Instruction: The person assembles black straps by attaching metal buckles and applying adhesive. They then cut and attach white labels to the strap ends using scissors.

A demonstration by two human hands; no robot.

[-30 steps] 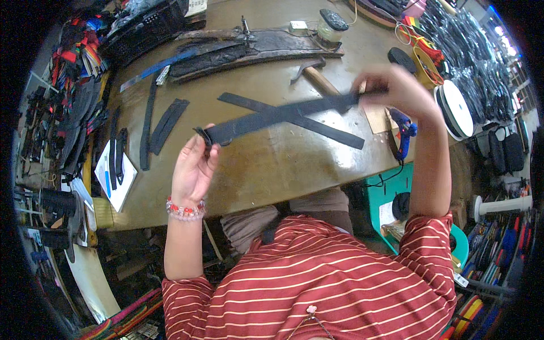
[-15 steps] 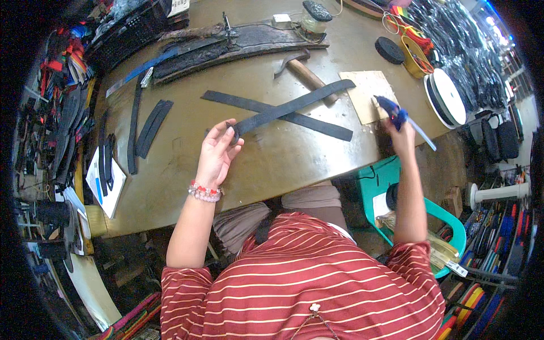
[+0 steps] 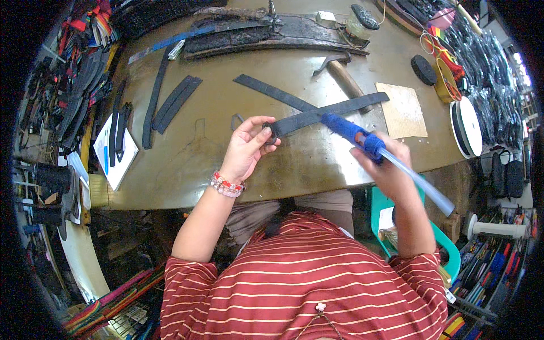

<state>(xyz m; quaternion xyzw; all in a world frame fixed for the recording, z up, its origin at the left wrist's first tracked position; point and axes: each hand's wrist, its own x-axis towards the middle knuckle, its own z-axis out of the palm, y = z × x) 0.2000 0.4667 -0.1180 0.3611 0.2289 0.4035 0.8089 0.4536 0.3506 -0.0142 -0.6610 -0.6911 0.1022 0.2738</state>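
My left hand (image 3: 245, 148) pinches the near end of a black webbing strap (image 3: 340, 111), where the strap curls into a small loop or ring. The rest of the strap slants up to the right, across another flat black strap (image 3: 271, 92) on the table. A blue glue gun (image 3: 352, 134), seemingly wrapped in blue material, is gripped in my right hand (image 3: 391, 168). Out of its back sticks a long translucent glue stick (image 3: 424, 186). The glue gun's front reaches over the held strap; its tip is hard to make out, and contact cannot be told.
A hammer (image 3: 347, 78) and a tan cardboard piece (image 3: 403, 116) lie beyond the straps. White spools (image 3: 469, 128), a black webbing roll (image 3: 423, 69) and a yellow container (image 3: 447, 85) stand at right. More black straps (image 3: 177, 103) lie left. A dark wooden board (image 3: 294, 35) crosses the back.
My right hand has brought the glue gun leftward from the cardboard to over the held strap. The left hand keeps its pinch on the strap. The whole view has shifted.
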